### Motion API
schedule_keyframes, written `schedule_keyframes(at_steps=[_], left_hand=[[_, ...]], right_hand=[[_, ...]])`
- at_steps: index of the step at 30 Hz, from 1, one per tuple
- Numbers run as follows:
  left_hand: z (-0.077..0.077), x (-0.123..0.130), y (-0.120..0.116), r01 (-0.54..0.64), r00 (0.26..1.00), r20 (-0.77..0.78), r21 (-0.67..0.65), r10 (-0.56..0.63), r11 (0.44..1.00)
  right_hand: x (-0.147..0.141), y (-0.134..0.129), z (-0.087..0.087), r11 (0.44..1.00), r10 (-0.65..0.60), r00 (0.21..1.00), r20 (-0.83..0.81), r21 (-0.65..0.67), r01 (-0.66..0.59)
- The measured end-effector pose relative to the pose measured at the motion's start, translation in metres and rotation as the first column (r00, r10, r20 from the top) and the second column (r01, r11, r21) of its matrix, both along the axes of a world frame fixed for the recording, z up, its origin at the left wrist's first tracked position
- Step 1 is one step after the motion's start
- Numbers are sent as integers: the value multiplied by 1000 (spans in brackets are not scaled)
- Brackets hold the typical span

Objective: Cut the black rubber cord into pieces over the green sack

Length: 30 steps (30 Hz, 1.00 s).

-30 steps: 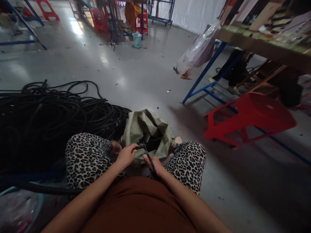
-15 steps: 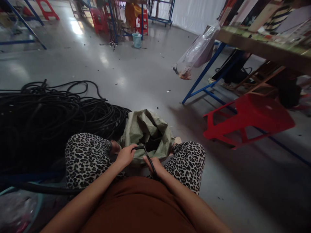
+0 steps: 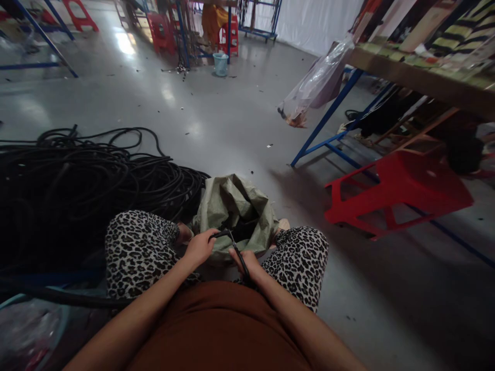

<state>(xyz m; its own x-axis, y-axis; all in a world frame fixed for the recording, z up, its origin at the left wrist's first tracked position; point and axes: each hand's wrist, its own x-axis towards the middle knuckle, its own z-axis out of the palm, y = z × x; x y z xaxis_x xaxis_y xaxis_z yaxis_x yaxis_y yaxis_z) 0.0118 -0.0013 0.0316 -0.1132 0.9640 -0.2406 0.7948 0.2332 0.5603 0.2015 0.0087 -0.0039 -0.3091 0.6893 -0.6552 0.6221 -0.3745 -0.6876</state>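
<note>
Between my knees stands an open woven sack (image 3: 216,198), greenish grey, with dark contents inside. My left hand (image 3: 201,246) is closed around a black cord (image 3: 220,234), whose end reaches out over the sack's mouth. In my right hand (image 3: 248,263) is a pair of scissors (image 3: 242,262) with black handles. Their blades point up and meet the cord near its end; whether they have cut through it I cannot tell. A large tangled heap of black cord (image 3: 96,175) lies on the floor to my left.
A red plastic stool (image 3: 402,190) stands at the right, by a blue-legged table (image 3: 406,72) with a clear plastic bag (image 3: 315,77) hanging from it. At lower left is a light-blue tub (image 3: 62,324). A small blue bucket (image 3: 220,64) sits farther off. A person's legs show under the table.
The view has shifted slightly. My hands stay in nearly the same place, with the cord and the scissors still held. Under the table, the other person's leg has moved.
</note>
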Motion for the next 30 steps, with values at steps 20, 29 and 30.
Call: schedule_keyframes(at_steps=[20,29,30], left_hand=[[-4,-1,0,-68,995,69,42,65,997],[0,3,-1,-36,995,89,23,34,999],[1,3,-1,-32,995,95,21,29,999]], right_hand=[[-5,0,0,993,21,959,-282,-104,-53],[-10,1,-1,985,-38,968,-250,-174,-6],[-10,1,-3,984,-39,968,-247,-181,-6]])
